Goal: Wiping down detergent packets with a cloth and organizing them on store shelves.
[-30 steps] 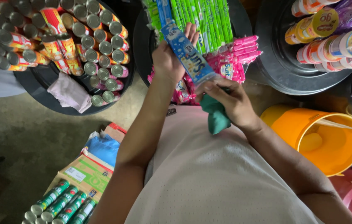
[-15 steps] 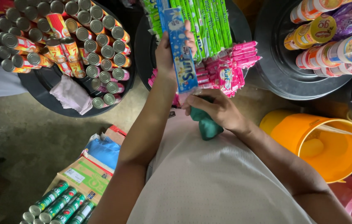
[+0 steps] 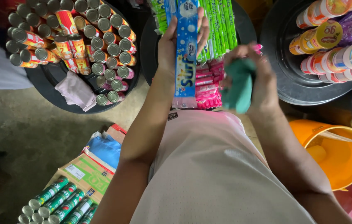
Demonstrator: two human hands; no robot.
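My left hand grips a long blue and pink strip of sachets, held upright over a black tray stacked with green and pink sachet strips. My right hand is closed around a bunched teal cloth, just right of the blue strip and in front of the pink strips. The two hands are a short gap apart.
A black tray of red-labelled tins with a grey rag sits at upper left. Another black tray of round tubs is at upper right. An orange bucket stands at right. A carton of green cans lies at lower left.
My left hand turned the blue strip from slanted to upright and lifted it. My right hand rose with the teal cloth from my belly up to beside the strip.
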